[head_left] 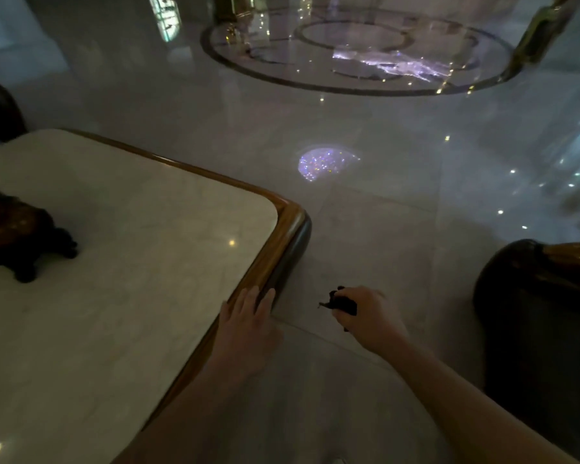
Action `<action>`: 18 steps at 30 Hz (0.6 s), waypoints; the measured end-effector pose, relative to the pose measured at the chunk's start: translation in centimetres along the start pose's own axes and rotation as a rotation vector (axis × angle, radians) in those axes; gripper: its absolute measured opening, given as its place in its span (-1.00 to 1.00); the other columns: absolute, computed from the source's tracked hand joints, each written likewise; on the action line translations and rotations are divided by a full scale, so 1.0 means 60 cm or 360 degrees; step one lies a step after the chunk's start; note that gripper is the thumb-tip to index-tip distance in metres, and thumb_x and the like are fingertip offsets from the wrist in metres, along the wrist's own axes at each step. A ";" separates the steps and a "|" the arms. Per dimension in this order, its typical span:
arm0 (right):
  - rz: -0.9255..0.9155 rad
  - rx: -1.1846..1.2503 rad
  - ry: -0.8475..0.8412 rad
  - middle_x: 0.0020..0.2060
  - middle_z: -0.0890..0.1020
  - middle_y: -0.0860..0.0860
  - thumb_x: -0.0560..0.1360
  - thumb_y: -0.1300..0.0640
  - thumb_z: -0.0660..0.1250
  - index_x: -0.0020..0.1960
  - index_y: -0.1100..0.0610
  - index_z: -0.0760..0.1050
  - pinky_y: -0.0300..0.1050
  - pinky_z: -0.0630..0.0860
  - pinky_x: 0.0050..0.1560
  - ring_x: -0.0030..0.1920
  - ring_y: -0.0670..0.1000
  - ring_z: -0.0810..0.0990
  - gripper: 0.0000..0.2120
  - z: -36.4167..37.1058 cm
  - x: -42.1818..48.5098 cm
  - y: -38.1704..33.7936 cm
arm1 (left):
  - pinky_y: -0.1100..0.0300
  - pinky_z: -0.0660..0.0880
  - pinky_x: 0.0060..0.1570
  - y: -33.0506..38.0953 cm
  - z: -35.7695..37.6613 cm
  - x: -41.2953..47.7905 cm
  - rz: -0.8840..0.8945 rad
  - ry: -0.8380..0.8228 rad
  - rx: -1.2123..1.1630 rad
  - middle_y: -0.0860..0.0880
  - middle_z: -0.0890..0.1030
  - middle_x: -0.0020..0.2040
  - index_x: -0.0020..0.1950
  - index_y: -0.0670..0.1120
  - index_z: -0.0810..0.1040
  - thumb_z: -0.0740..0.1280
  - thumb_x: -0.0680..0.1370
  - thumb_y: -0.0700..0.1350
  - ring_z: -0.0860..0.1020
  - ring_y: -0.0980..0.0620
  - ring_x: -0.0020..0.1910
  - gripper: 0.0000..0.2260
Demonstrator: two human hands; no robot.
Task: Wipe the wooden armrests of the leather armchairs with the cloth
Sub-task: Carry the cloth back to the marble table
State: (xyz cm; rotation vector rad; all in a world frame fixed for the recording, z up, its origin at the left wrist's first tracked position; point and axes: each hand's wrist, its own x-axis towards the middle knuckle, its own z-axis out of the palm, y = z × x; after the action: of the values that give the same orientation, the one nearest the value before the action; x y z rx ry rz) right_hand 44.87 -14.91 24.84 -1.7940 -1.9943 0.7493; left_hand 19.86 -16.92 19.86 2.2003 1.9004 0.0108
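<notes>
A dim room is seen from above, with a glossy pale floor [365, 229] scattered with light reflections. The left hand [248, 316] is laid flat, fingers spread and holding nothing, with the fingertips touching the rounded wooden edge of a table [282, 249]. The tabletop is pale stone, and a dark carved ornament [17, 236] is set on it at the far left. The right hand [365, 313] is held out over the floor, closed into a fist around a dark cloth [340, 304], a crumpled corner of which is left sticking out to the left. At the right edge, a dark leather armchair [533, 323] is partly caught, with a glossy wooden armrest [573, 256] along its top. The cloth is kept well apart from that armrest, between table and chair.
</notes>
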 end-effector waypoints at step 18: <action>-0.0266 -0.0076 -0.0600 -0.25 0.66 0.05 0.50 0.12 0.38 0.01 0.10 0.66 0.04 0.60 -0.12 -0.23 0.01 0.63 -0.87 0.217 0.250 -0.089 | -0.20 -0.13 0.51 -0.204 0.067 0.083 -0.0506 -0.0045 -0.0072 -0.04 -0.04 0.62 0.60 0.09 -0.09 -0.08 0.60 0.26 -0.12 -0.10 0.59 -0.40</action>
State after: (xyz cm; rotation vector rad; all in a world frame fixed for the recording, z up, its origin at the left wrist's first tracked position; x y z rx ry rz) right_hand 30.98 -2.30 16.37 -1.5746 -2.3823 1.0556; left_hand 9.35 -11.15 13.01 1.8368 2.1877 -0.0308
